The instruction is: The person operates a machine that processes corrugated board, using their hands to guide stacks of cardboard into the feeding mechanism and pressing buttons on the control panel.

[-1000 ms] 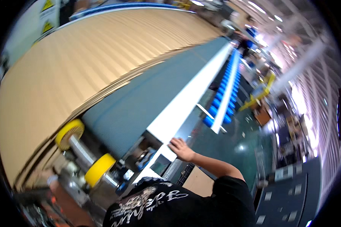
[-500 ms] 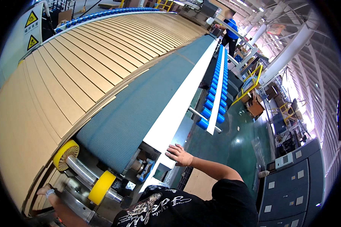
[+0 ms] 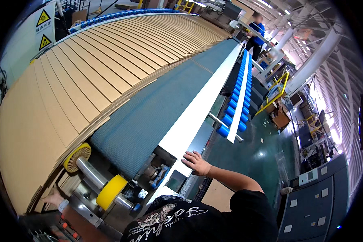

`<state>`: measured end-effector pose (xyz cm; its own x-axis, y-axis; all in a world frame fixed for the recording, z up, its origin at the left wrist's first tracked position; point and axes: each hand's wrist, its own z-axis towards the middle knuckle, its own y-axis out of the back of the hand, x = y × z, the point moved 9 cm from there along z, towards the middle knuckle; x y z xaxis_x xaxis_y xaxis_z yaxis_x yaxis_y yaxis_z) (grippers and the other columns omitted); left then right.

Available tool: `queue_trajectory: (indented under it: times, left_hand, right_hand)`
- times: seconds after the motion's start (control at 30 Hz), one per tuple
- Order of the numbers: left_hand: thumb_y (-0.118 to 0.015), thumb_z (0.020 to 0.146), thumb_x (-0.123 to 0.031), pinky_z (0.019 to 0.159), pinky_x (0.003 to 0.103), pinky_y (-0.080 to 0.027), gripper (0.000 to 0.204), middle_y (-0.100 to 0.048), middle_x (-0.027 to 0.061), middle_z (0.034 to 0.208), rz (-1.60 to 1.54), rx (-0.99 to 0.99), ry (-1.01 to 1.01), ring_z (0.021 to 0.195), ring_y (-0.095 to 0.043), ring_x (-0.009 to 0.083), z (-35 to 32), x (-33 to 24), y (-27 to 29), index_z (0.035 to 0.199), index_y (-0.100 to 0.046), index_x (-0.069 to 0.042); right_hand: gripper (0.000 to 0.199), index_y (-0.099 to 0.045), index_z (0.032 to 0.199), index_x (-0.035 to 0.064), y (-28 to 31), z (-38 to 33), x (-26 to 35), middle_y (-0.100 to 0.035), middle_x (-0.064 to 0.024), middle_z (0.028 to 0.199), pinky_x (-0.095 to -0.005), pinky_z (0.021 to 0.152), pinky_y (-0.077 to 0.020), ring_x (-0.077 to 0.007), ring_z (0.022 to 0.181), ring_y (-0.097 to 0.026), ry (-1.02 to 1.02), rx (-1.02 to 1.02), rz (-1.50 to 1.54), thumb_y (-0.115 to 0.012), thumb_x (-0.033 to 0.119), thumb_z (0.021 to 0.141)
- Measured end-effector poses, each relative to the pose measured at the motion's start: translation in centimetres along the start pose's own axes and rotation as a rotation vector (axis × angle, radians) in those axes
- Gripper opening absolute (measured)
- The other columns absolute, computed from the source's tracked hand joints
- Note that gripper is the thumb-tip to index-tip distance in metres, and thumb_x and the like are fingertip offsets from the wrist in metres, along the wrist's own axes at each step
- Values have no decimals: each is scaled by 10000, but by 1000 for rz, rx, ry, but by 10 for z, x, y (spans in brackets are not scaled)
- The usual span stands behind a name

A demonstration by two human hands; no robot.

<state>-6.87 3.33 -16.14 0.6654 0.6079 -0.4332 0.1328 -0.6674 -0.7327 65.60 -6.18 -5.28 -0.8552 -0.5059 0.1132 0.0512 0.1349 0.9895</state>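
Note:
Brown cardboard sheets [image 3: 32, 133] lie overlapped in a long row over a blue-green conveyor belt [image 3: 149, 113]. My left hand [image 3: 53, 197] is at the near lower edge of the sheets, left of the yellow rollers [image 3: 111, 192]. Its fingers are apart and reach toward that edge; whether they touch it is hard to see. On the white side rail [image 3: 181, 137] of the conveyor rests my right hand [image 3: 196, 163], palm down with fingers spread. It holds nothing.
Beyond the rail runs a row of blue rollers [image 3: 232, 105] on a white bar. A person in blue [image 3: 257, 33] stands at the far end. Grey cabinet [image 3: 316, 201] stands at lower right, and a yellow frame [image 3: 274, 94] further off. Metal shaft [image 3: 89, 171] carries the yellow rollers.
The whole view has shifted slightly, moving the scene right and up. My left hand stays by the sheets' edge, its fingers now more spread. My right hand stays on the rail.

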Motion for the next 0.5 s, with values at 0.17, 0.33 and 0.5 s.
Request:
queue_trajectory:
  times: [0.17,0.33,0.5]
  left_hand:
    - [-395,800,-592,1064,503,-94,867,6,43,1467,3,-43,88,1347,-10,242,-36,46,-23,1401,19,-125]
    - [-411,775,-620,977,438,-259,685,-351,94,1275,168,-274,69,1159,-312,199,-13,92,33,1182,-314,-77]
    - [-430,781,-588,910,386,-338,630,-459,108,1167,242,-99,233,1005,-439,198,-20,167,60,1132,-395,-66]
  right_hand:
    - [955,-246,1352,125,20,-7,-42,-246,-137,1376,-539,1016,-199,-324,1298,-199,-7,1,3,-725,88,526]
    - [909,-270,1341,117,37,-4,-83,-251,-150,1373,-539,1015,-201,-332,1296,-200,-15,2,-4,-713,84,549]
    - [880,-264,1348,116,13,-30,-137,-251,-150,1376,-539,1015,-201,-335,1296,-200,-21,62,-81,-702,112,585]
